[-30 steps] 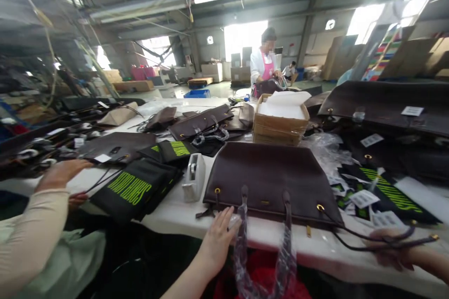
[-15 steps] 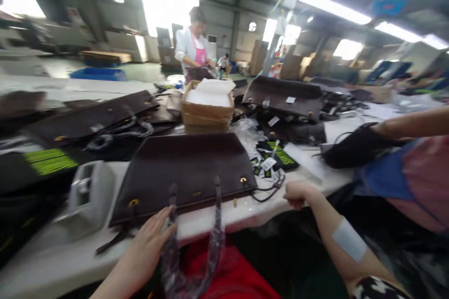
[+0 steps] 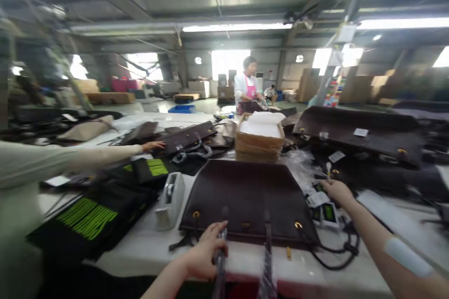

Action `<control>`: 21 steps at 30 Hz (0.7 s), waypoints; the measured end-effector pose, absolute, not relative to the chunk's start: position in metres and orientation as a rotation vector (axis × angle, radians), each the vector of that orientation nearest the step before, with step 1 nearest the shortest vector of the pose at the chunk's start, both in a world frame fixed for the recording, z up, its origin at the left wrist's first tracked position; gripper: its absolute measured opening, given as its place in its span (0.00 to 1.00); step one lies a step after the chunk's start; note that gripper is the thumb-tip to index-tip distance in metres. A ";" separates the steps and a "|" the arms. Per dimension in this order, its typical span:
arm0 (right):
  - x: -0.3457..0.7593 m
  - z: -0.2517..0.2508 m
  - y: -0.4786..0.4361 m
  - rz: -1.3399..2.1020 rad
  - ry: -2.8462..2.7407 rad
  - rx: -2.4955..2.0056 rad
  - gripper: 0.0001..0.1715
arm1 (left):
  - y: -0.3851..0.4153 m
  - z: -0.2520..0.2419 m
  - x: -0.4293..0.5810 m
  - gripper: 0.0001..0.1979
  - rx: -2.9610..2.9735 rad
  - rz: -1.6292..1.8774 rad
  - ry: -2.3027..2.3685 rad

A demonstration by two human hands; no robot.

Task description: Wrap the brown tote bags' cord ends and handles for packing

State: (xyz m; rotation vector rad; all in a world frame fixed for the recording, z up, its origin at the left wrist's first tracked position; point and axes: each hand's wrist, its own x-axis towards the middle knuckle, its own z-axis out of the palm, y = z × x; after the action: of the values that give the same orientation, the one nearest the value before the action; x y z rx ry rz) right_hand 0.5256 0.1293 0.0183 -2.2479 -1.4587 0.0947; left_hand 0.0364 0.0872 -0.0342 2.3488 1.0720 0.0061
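Note:
A dark brown handbag (image 3: pixel 242 191) lies flat on the white table in front of me, its plastic-wrapped handles (image 3: pixel 268 257) hanging toward me over the edge. My left hand (image 3: pixel 205 252) has its fingers closed around the left handle. To the bag's right, my right hand (image 3: pixel 338 194) reaches into a small pile of black, white and green tags (image 3: pixel 328 212). Its fingers look bent together beside a thin white stick-like piece (image 3: pixel 329 170); what they pinch is hidden. A black cord (image 3: pixel 336 261) loops out from the bag's right side.
A white tape dispenser (image 3: pixel 170 201) stands left of the bag, beside black cloth bags with green print (image 3: pixel 87 217). An open carton (image 3: pixel 259 145) sits behind. More brown bags (image 3: pixel 361 133) lie right. A co-worker's arm (image 3: pixel 105 154) reaches in from the left; another person (image 3: pixel 247 86) stands beyond.
My right hand has moved from the table's edge forward to the tags. My left hand has closed round the handle. The view has swung left, and a co-worker's arm now shows there.

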 end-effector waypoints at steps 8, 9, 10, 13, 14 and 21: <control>0.377 0.117 0.244 0.000 -1.669 -1.582 0.18 | 0.100 -0.125 0.043 0.18 2.293 0.158 1.269; 0.352 0.131 0.258 0.178 -1.608 -1.473 0.17 | 0.102 -0.134 0.046 0.17 2.294 0.178 1.274; 0.326 0.143 0.273 0.413 -1.499 -1.359 0.15 | 0.103 -0.141 0.048 0.15 2.288 0.194 1.285; 0.253 0.163 0.312 0.921 -1.135 -1.092 0.12 | 0.109 -0.150 0.052 0.09 2.250 0.201 1.337; 0.231 0.165 0.322 0.972 -1.112 -1.063 0.12 | 0.110 -0.151 0.053 0.08 2.242 0.195 1.345; 0.141 0.107 0.318 1.243 -1.189 -1.080 0.07 | 0.109 -0.148 0.046 0.12 2.281 0.250 1.268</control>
State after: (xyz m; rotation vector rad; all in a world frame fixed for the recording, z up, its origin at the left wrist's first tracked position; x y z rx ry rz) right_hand 0.1414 0.3184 0.1068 -1.0802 -1.1893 1.2433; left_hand 0.0463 0.1093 -0.1482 2.2807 1.2681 0.2499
